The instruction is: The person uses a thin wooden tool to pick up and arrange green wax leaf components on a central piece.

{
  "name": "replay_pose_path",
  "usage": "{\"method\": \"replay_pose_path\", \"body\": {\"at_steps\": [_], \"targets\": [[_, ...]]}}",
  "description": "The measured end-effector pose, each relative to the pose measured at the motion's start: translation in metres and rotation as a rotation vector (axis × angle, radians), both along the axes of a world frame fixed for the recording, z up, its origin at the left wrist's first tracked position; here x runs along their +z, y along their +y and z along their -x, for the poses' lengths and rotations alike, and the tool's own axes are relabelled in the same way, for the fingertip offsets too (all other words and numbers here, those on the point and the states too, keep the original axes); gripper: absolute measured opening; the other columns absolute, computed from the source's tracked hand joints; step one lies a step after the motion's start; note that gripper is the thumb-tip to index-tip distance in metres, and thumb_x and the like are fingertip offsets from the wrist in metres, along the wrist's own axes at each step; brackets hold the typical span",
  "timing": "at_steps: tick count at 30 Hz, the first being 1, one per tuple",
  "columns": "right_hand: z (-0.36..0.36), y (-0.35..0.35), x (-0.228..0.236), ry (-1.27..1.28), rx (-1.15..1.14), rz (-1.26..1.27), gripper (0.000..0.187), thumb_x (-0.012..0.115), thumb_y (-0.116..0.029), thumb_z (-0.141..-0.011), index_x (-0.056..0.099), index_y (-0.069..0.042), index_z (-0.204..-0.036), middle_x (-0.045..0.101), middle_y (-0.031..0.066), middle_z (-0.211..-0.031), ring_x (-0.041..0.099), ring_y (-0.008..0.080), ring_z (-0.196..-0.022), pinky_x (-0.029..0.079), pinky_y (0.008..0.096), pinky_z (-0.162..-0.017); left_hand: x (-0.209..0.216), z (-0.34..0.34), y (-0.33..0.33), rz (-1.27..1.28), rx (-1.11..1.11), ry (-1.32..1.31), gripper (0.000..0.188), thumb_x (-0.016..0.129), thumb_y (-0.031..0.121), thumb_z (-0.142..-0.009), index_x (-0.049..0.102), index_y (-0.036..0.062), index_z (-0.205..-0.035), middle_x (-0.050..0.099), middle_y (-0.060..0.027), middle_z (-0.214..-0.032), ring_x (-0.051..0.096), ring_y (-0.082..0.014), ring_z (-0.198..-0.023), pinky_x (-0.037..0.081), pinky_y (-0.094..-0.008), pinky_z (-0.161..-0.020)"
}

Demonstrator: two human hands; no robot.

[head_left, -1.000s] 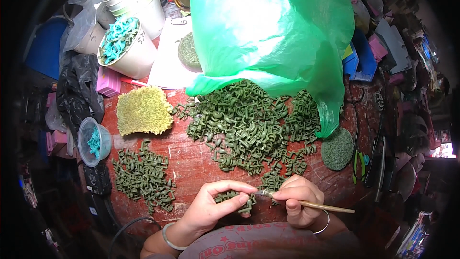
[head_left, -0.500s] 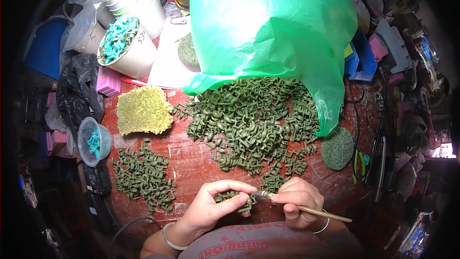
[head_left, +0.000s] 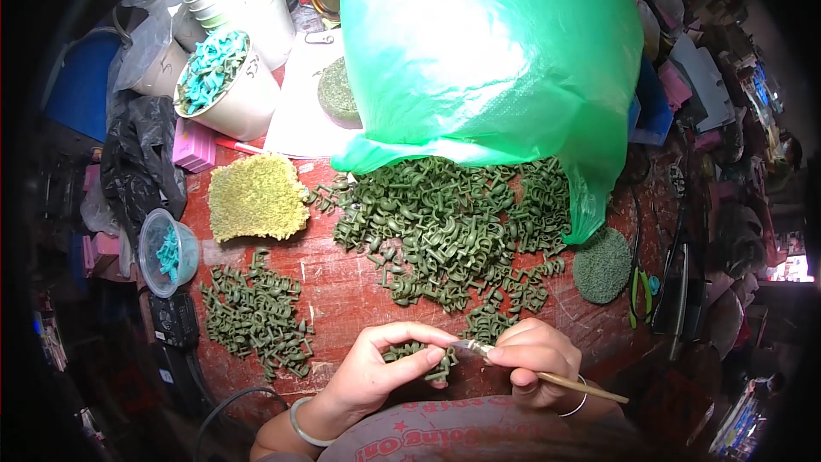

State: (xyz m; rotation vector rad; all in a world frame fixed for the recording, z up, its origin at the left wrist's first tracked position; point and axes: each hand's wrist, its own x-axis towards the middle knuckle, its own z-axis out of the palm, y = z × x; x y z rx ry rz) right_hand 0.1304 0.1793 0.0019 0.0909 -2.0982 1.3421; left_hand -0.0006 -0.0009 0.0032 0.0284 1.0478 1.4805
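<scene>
Near the table's front edge, my left hand (head_left: pixel 376 368) is closed in a pinch, thumb and index finger together. What lies between its fingertips is too small to make out. My right hand (head_left: pixel 539 364) grips a slim knife (head_left: pixel 581 387) with a wooden handle, its metal tip meeting the left fingertips. Beneath and just beyond the hands lie small curved dark-green pieces, ring-like in shape. They spread from a large pile (head_left: pixel 445 231) in the middle of the table, and a smaller pile (head_left: pixel 256 316) lies to the left.
A translucent green plastic bag (head_left: pixel 496 60) overhangs the large pile. A yellow sponge-like block (head_left: pixel 258 197), a clear tub (head_left: pixel 186 265) with turquoise pieces and white buckets (head_left: pixel 244 103) stand left. On the right are a round green pad (head_left: pixel 602 267) and green-handled pliers (head_left: pixel 637 295).
The green bag has sagged nearer, covering more of the pile's far edge. My right fingers have shifted slightly on the knife; my left hand stays nearly still.
</scene>
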Motion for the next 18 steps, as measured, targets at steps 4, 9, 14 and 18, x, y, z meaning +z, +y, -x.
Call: {"method": "replay_pose_path", "body": {"at_steps": [4,9,14,18], "targets": [[-0.0041,-0.0006,-0.0015,-0.01,-0.041,0.032,0.028,0.06,-0.025,-0.1,0.067,0.002,-0.097,0.067,0.0098,-0.083,0.065,0.0211,-0.063,0.054,0.0312,-0.055,0.0018,0.0003,0.0018,0.005,0.003,-0.014,0.02,0.064,0.004,-0.094,0.068,-0.0044,-0.112,0.069,-0.0111,-0.099,0.066,-0.0165,-0.086,0.058,-0.0312,-0.074],[-0.0029,-0.0004,-0.0006,-0.023,-0.022,0.031,0.027,0.059,-0.024,-0.1,0.067,0.002,-0.097,0.066,0.0092,-0.082,0.065,0.0212,-0.063,0.053,0.0311,-0.055,0.0012,0.0006,0.0015,0.001,0.002,0.039,0.02,0.065,0.004,-0.093,0.068,-0.006,-0.109,0.069,-0.0145,-0.104,0.067,-0.0204,-0.092,0.061,-0.0345,-0.074],[-0.002,0.0001,0.0003,-0.034,0.01,0.019,0.025,0.06,-0.023,-0.099,0.066,0.001,-0.098,0.066,0.009,-0.081,0.065,0.0214,-0.063,0.054,0.0314,-0.055,0.0033,0.0002,0.0018,0.005,0.018,0.003,0.021,0.066,0.006,-0.094,0.069,-0.0023,-0.113,0.069,-0.008,-0.1,0.065,-0.0122,-0.085,0.057,-0.0278,-0.076],[-0.0018,0.0008,-0.0001,-0.03,0.017,0.011,0.022,0.06,-0.02,-0.099,0.066,0.002,-0.099,0.066,0.0096,-0.083,0.065,0.022,-0.064,0.053,0.0315,-0.055,0.0023,0.0003,0.0022,0.004,0.017,-0.009,0.02,0.065,0.006,-0.094,0.068,-0.0026,-0.113,0.069,-0.0085,-0.1,0.065,-0.0127,-0.085,0.057,-0.028,-0.075]]}}
